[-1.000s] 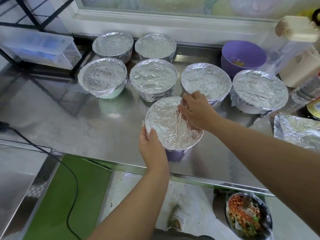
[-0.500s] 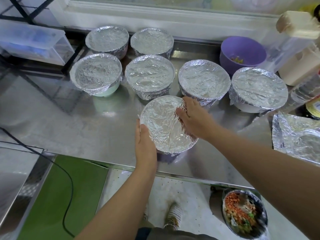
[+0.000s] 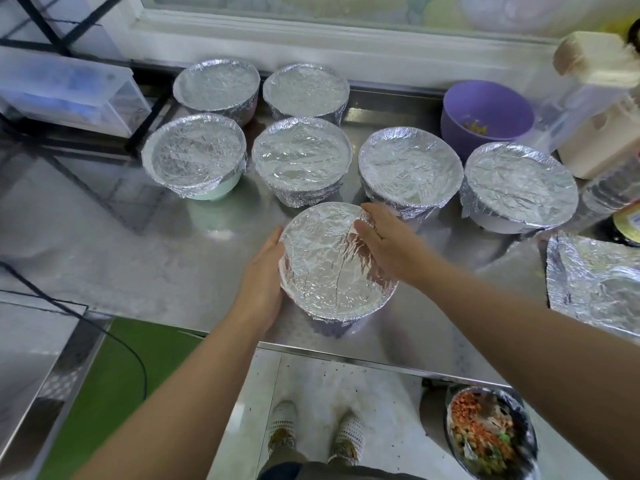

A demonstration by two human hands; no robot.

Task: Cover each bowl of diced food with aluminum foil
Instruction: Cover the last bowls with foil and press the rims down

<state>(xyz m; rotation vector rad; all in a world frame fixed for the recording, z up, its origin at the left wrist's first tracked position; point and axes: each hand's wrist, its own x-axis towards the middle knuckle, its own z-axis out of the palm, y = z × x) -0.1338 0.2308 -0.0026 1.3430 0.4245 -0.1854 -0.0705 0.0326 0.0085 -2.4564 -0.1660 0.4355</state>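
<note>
While your left hand [image 3: 262, 284] presses flat on the left side of the near bowl [image 3: 335, 315] and your right hand [image 3: 385, 241] lies flat on its foil [image 3: 320, 259], a hard push could tear it.

My left hand [image 3: 265, 271] slid 7 to 9 o'clock along foil-covered bowl [image 3: 325, 275]; my right hand [image 3: 391, 244] uncurled, flat at 2 o'clock

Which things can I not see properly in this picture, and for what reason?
Head view only.
1. Food in the nearest foil-covered bowl: hidden under its cover.
2. Loose foil sheet: cut off by the right edge.
3. Low bowl of diced food: blurred, so the pieces are not identifiable.
4. Scraps in the purple bowl: too small to identify.
</note>
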